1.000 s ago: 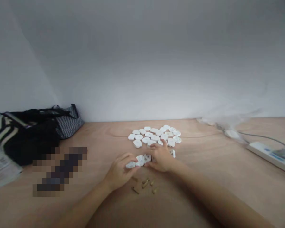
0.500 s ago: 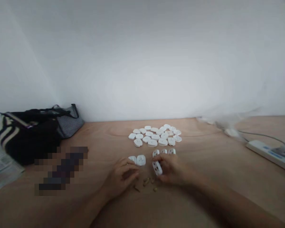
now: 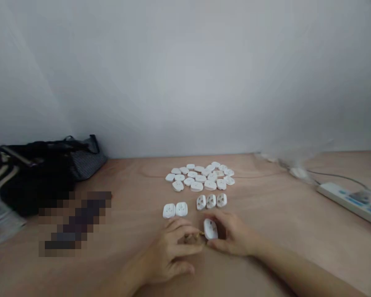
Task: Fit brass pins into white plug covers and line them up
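Note:
My right hand [image 3: 231, 235] grips a white plastic plug housing [image 3: 210, 229] between thumb and fingers, its hollowed face turned to the left. My left hand [image 3: 176, 249] is low over the table just left of it, palm down, with fingers apart and stretched toward the housing. Small brass pins [image 3: 191, 238] lie partly hidden under those fingers; whether the fingertips touch one is unclear. Behind the hands, two white square housings [image 3: 175, 209] lie side by side. To their right, three more with dark openings [image 3: 211, 201] stand in a row.
Farther back is a loose cluster of white plastic parts [image 3: 200, 178]. A black bag [image 3: 37, 177] and a blurred-out dark object [image 3: 80, 222] are on the left. At right lie a power strip [image 3: 349, 202] with its cable and a clear plastic bag [image 3: 297, 163]. A wall closes the back.
My right hand has brought the plug housing slightly nearer to me and turned it. My left hand has moved right and nearer, now covering the brass pins.

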Available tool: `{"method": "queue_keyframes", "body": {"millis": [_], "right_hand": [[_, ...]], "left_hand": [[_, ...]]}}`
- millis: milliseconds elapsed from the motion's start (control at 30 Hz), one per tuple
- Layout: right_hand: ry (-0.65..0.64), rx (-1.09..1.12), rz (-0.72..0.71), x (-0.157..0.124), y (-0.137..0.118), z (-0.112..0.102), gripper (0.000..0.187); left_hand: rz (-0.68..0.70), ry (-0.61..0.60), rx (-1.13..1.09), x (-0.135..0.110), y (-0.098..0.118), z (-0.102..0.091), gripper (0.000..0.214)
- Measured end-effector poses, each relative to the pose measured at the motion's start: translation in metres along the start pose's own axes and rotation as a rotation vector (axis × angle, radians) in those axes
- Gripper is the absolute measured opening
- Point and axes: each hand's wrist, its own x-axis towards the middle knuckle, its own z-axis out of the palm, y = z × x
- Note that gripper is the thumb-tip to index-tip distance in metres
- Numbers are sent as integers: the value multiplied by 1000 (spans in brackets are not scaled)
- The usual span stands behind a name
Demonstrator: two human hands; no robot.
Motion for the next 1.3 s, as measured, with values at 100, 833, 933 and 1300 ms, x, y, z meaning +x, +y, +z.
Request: {"method": "queue_keyframes", "body": {"millis": [100,833,933,1300], "right_hand": [[61,59,23,-2,1,-2,59],[190,-169,-70,51,7,-19,25],[150,-315,-45,64,1,-2,26],[58,-530,60,68,4,7,53]], "left_hand": [[-2,-31,41,0,-2,2,38],[-434,-166,274,-15,-33,0,47],[-461,-204,261,-18,-34,-4,47],[-484,-237,247,-19,-34,-7,49]]}}
